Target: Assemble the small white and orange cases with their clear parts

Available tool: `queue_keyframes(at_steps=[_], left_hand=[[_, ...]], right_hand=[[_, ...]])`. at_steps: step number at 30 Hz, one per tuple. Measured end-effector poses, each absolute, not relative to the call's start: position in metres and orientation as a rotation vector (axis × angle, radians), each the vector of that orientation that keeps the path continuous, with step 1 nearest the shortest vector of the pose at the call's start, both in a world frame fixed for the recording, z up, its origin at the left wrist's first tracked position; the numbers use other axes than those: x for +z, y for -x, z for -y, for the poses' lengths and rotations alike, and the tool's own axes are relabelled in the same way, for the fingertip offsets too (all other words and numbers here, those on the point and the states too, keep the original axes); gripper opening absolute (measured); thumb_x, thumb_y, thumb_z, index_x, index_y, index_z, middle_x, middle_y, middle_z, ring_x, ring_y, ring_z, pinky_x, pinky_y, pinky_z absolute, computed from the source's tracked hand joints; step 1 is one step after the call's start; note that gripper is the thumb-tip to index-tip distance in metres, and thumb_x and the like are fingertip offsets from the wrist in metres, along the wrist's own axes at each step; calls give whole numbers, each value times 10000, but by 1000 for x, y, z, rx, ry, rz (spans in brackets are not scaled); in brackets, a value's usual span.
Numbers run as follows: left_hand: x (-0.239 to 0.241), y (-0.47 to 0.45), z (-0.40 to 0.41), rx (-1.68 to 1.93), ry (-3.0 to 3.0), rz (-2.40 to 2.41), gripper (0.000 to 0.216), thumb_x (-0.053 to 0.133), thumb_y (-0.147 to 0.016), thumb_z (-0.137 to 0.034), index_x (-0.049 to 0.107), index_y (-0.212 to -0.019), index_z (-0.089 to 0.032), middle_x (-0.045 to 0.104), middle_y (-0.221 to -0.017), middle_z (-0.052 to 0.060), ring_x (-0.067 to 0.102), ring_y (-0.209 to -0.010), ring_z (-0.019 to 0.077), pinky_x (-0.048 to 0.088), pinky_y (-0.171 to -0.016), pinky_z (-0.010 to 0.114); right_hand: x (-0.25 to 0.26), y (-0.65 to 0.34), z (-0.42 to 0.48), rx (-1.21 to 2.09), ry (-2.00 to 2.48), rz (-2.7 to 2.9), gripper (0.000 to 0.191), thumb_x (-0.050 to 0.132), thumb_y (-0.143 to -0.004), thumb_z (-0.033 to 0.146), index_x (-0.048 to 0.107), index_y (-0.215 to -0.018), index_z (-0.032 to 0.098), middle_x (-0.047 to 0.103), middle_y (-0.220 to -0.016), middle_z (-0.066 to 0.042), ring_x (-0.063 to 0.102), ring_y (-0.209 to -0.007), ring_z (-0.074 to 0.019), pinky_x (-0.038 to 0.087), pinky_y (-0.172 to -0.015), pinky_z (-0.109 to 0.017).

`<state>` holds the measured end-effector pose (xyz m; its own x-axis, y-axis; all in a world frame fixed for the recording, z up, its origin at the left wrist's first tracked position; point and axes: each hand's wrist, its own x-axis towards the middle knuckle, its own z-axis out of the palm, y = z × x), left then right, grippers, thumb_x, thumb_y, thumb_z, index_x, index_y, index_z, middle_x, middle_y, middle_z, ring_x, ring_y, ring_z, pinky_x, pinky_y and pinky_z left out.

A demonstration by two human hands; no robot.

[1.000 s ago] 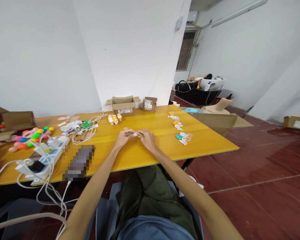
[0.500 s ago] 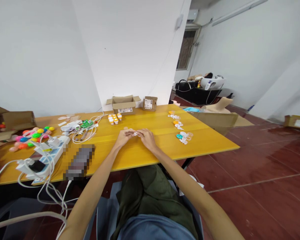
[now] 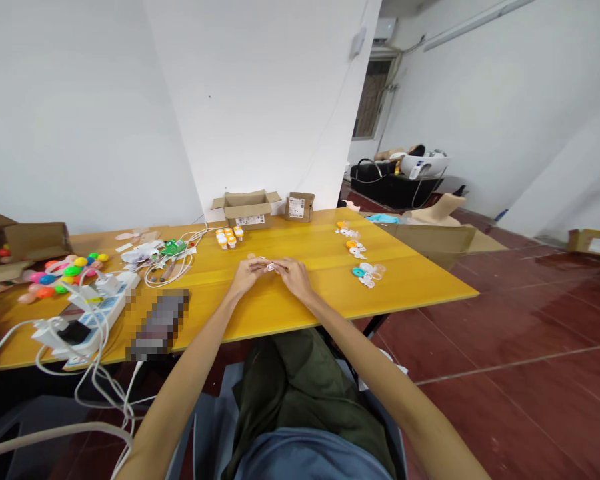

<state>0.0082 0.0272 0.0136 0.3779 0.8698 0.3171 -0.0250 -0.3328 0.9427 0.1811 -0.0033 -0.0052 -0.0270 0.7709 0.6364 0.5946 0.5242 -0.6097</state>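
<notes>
A small white plastic part (image 3: 271, 267) sits between my two hands, just above the yellow table (image 3: 300, 310). My left hand (image 3: 247, 273) pinches it from the left, and my right hand (image 3: 292, 272) grips its other side. Fingers cover most of it, so its full shape is hidden. To the right lie loose plastic pieces in separate groups: a teal round piece (image 3: 359, 273) beside white and clear parts, an orange piece (image 3: 351, 245) with white ones, and farther back more white parts (image 3: 349, 233). Several white-and-orange capped items (image 3: 229, 237) stand together behind my left hand.
An open cardboard box (image 3: 250, 220) and a smaller box (image 3: 300, 208) stand against the wall. On the left are a power strip (image 3: 107, 307) with white cables, a blurred-out phone (image 3: 160, 325), colourful balls (image 3: 73, 271) and a green packet (image 3: 174, 247).
Almost nothing differs. Both hands stay in the same place around the white part, with at most a slight shift of the fingers.
</notes>
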Motion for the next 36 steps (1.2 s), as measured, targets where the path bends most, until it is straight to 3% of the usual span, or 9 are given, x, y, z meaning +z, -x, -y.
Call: queue_keyframes(at_steps=[8,16,27,36], left_hand=[[14,-7,-28,1188,-1610,-789,267,861,-643,-346,749,-832,-193,751,-884,45,720,-897,213,563,-933,391],[12,-11,-27,1107,-1476,-783,354,871,-639,-454,733,-796,-168,740,-798,38,727,-763,204,615,-806,378],[14,-12,-25,1120,-1502,-815,326,885,-614,-445,737,-727,-178,735,-674,19,716,-653,194,629,-795,392],[19,-11,-20,1142,-1576,-817,290,855,-658,-440,751,-727,-179,736,-689,31,728,-705,215,609,-822,397]], right_hand=[[-4,-177,3,356,1089,1565,216,601,-914,341,786,-850,250,756,-769,-29,674,-701,-193,526,-677,-293],[-5,-177,2,322,1081,1537,192,613,-898,335,768,-832,243,761,-806,-32,679,-740,-190,534,-687,-286],[-4,-180,3,357,1065,1619,205,621,-918,308,818,-903,249,725,-788,-44,643,-739,-191,521,-717,-299],[-3,-181,3,383,1025,1635,244,601,-944,359,827,-968,272,718,-797,-44,625,-769,-198,514,-737,-312]])
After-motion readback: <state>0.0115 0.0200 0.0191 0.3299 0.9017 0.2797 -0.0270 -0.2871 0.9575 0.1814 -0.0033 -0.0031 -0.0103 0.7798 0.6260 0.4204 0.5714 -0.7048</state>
